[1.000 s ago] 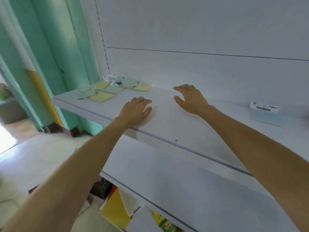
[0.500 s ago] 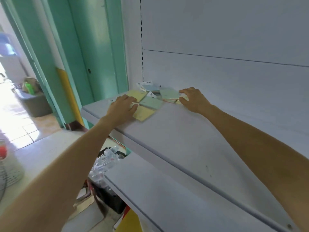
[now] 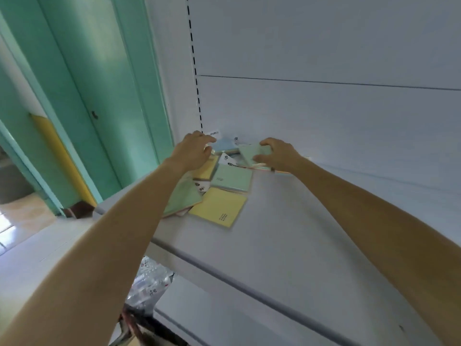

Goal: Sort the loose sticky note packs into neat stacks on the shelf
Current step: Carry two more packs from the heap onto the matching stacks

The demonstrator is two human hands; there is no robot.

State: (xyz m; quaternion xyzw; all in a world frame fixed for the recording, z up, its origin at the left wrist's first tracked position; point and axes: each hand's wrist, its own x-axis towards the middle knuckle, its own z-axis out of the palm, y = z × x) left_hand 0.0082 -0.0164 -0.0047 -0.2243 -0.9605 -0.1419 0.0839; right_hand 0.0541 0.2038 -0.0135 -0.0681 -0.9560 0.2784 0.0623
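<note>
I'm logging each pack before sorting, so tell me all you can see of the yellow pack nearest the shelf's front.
The yellow pack is a flat, square pad that looks like paper, with small dark print near one corner. It lies flat on the white shelf, turned askew, nearest the front of the pile. A green pack overlaps its far edge. Neither hand touches it.

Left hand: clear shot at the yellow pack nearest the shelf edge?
Probably yes. The yellow pack lies face up with nothing on top, and the left hand hovers empty just beyond it, so pulling back should reach it.
</note>
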